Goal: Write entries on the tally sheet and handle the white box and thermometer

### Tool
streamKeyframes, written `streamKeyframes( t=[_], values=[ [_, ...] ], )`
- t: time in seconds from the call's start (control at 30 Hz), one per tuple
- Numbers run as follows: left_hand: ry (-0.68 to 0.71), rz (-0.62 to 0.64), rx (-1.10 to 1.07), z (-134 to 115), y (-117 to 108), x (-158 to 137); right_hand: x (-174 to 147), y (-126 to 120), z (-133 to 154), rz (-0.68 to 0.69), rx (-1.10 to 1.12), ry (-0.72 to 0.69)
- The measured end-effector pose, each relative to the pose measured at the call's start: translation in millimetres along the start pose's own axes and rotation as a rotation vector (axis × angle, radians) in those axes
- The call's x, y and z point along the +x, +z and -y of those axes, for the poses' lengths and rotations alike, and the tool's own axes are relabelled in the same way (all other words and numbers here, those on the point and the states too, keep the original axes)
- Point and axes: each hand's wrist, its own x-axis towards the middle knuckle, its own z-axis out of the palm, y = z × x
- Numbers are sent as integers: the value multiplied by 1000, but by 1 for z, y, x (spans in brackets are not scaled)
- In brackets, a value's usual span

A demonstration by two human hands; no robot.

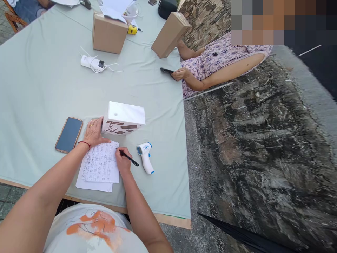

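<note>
My right hand (122, 159) grips a black pen (129, 157), its tip at the right edge of a sheet of paper (101, 163) covered in rows of small writing. More white paper (94, 187) lies under that sheet. My left hand (94, 133), with a ring and a red wrist string, rests with spread fingers on the sheet's top edge, fingertips beside a white box (125, 114) printed in brown. A phone in an orange-brown case (68, 134) lies left of that hand. To the right of the pen is a white and blue infrared thermometer (145, 158).
A white device with a cord (92, 64) lies farther up the cloth-covered table (47, 95). Two cardboard boxes (109, 35) stand at the far side. A person in a patterned garment (195, 79) holds a dark phone (167, 70) at the right edge. Another person sits at top left.
</note>
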Motion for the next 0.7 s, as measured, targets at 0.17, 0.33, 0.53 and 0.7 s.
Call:
streamKeyframes(
  t=[0.17,0.33,0.53,0.7],
  values=[
    [-8,2,-10,0,-1,0,0,0,0,13,3,2],
    [-21,18,-6,-2,-3,0,0,-1,1,-5,13,8],
    [-13,7,-6,-1,-2,0,0,0,1,-7,1,-3],
    [-20,14,7,-1,-2,1,0,-1,0,-21,3,-17]
  ],
)
